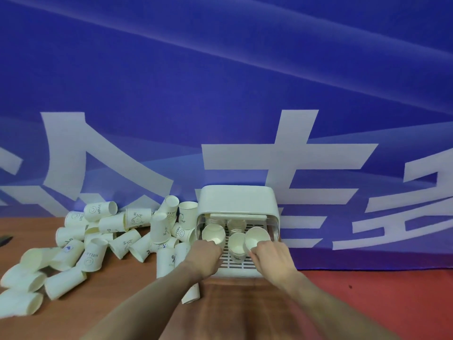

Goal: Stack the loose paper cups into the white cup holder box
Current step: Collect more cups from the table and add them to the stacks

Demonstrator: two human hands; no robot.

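white plastic cup holder box (237, 200) stands at the back of a brown wooden table (73, 322), against a blue banner (220, 82) with large pale characters; its slatted tray (235, 266) reaches forward toward the viewer. left hand (206, 256) grips the near rim of one paper cup (213, 233) at the left side of the tray, mouth tilted toward the camera. right hand (272, 256) pinches the near rim of a second paper cup (257, 238) at the right side, also mouth forward. between the two hands a short stack of cups (237, 246) stands on the tray, and further stacks (235, 224) sit deeper under the box's hood, only partly visible. loose paper cups (103, 239), cream with small printed faces and words, lie heaped to the left of the box, most on their sides, some upright or inverted; the heap spreads to the table's left edge. red surface (392, 298) shows to the right of the table.
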